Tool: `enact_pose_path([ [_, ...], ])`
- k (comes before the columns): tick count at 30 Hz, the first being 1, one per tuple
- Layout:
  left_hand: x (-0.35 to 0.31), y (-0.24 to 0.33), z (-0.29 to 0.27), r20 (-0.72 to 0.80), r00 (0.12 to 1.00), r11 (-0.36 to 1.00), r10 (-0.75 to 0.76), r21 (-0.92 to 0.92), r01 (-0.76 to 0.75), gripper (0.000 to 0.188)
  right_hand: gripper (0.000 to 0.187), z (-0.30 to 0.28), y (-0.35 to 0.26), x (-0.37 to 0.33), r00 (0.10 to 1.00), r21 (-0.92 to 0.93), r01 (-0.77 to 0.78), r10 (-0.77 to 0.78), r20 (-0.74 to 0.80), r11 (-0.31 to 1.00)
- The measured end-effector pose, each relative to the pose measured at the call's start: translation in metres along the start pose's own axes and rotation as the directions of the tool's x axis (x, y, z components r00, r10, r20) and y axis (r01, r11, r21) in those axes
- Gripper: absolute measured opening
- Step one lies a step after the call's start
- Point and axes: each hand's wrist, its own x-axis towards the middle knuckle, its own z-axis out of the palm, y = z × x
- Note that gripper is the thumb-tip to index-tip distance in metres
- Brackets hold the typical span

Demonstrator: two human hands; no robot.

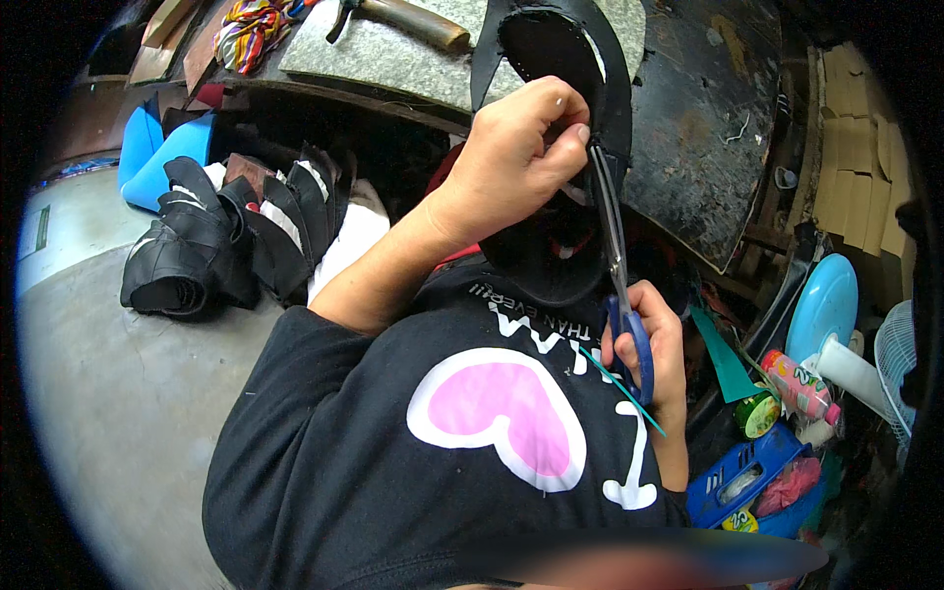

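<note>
A black leather-like piece (612, 74) with a large rounded opening hangs over the bench edge and down toward my lap; it resembles a shoe upper. My left hand (531, 152) is closed in a pinch at its edge, and what lies between the fingertips is too small to make out. In my right hand (659, 349) is a pair of scissors (617, 246) with blue handles. Their long blades point away from me, nearly together, with the tips just beside my left fingertips. A thin green strip (644, 411) shows by the scissor handles.
On the bench lie a pale stone slab (383, 67), a wooden-handled tool (413, 22) and colourful cords (254, 34). Black cut pieces (187, 246) are heaped at left beside a blue sheet (143, 157). To the right are a light-blue round object (824, 307), a pink bottle (798, 382) and a blue basket (737, 477).
</note>
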Motion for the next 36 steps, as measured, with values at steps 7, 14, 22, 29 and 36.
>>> enact_pose_path([
  [7, -0.011, -0.006, -0.015, -0.038, 0.996, 0.973, -0.083, -0.22, 0.072, 0.003, 0.079, -0.001, -0.003, 0.003, 0.994, -0.098, -0.072, 0.08, 0.078, 0.993],
  [14, -0.014, -0.011, -0.017, -0.08, 0.994, 0.965, -0.072, -0.26, 0.048, 0.005, 0.059, 0.005, -0.004, 0.006, 0.997, -0.033, 0.01, -0.008, 0.076, 0.999],
  [22, -0.014, -0.012, -0.015, -0.088, 0.994, 0.964, -0.063, -0.264, 0.037, 0.005, 0.075, 0.002, -0.002, 0.006, 0.994, -0.079, -0.045, 0.052, 0.094, 0.996],
  [29, -0.012, -0.008, -0.011, -0.074, 0.994, 0.96, -0.086, -0.272, 0.063, 0.005, 0.075, 0.002, -0.003, 0.003, 0.995, -0.058, -0.065, 0.069, 0.075, 0.996],
  [36, -0.01, -0.007, -0.01, -0.07, 0.995, 0.961, -0.071, -0.272, 0.049, 0.007, 0.05, 0.005, -0.001, 0.005, 0.998, 0.034, 0.009, -0.011, 0.054, 0.999],
])
